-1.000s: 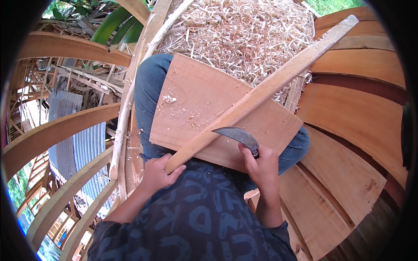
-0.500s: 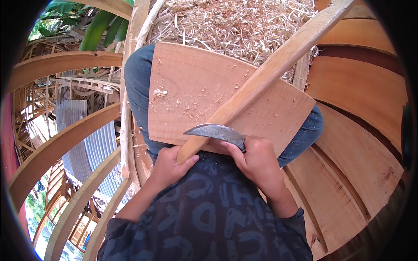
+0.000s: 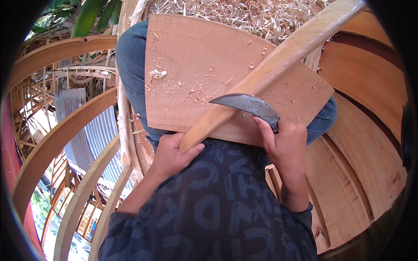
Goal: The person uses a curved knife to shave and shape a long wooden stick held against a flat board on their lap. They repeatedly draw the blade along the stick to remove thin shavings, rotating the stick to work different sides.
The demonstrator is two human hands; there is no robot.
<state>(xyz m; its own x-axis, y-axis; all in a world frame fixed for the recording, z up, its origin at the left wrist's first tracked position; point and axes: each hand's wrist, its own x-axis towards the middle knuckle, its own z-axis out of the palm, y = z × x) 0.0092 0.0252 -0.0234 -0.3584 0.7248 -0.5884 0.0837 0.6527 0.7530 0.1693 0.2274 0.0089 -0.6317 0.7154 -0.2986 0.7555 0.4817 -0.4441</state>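
Note:
My left hand (image 3: 172, 154) is closed round the near end of a long, pale wooden pole (image 3: 244, 89), which slants away to the upper right. In my right hand (image 3: 285, 141) is a curved knife (image 3: 250, 105) with a dark grey blade; its handle is hidden in my fist. The blade lies across the pole, its tip pointing left, and my thumb rests by the blade's base. Beneath the pole, a flat wooden board (image 3: 187, 65) spans my lap, scattered with small shavings (image 3: 157, 74).
Curled wood shavings (image 3: 244, 15) are heaped beyond the board. Curved timber ribs (image 3: 65, 141) rise at the left, with corrugated metal sheets (image 3: 98, 130) behind them. Wide wooden planks (image 3: 348, 161) with dark gaps between them curve along the right side.
My right hand has moved the knife up along the pole, away from my body and to the right. My left hand keeps its grip on the pole's near end.

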